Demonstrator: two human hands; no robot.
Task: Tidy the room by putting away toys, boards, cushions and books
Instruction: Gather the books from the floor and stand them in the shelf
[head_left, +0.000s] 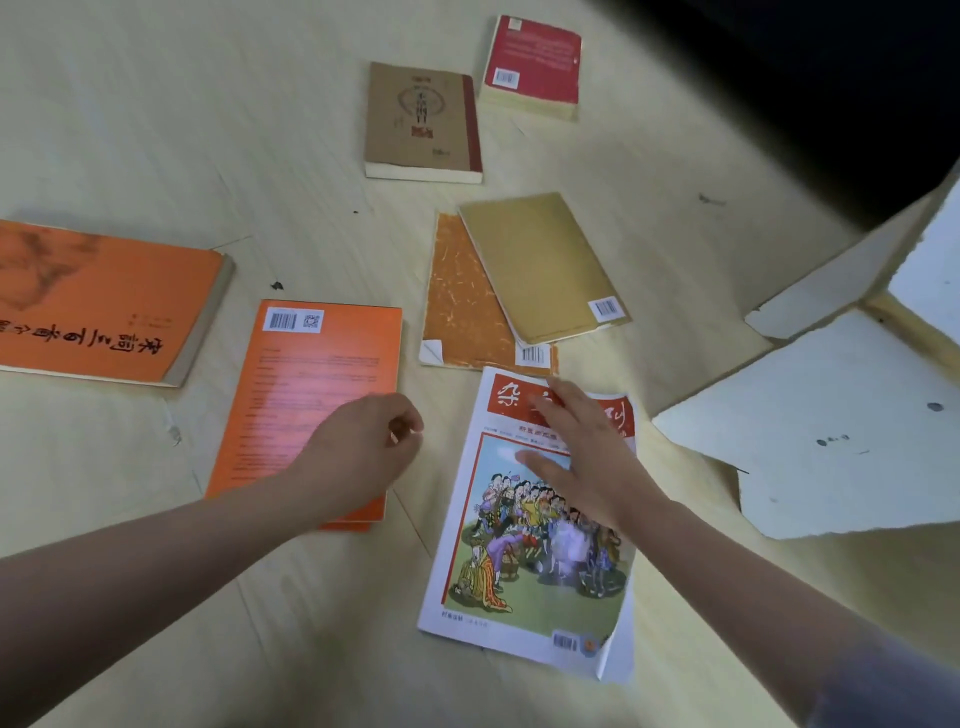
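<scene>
Several books lie scattered on the pale wooden floor (156, 130). My right hand (582, 457) hovers flat, fingers straight, over the top of a cartoon-cover magazine (530, 566) at centre right. My left hand (363, 457) is above the right edge of a thin orange book (306, 395) lying back cover up; its fingers are loosely curled and hold nothing. Above the magazine a gold book (540, 265) lies partly on a mottled orange book (462, 312). Farther back are a brown book (421, 124) and a red book (530, 65). A large orange book (98, 306) lies at the left.
Broken white foam boards (810, 421) lie on the floor at the right, one (841, 275) leaning upward. A dark area fills the top right corner. Small dark specks dot the floor between the books.
</scene>
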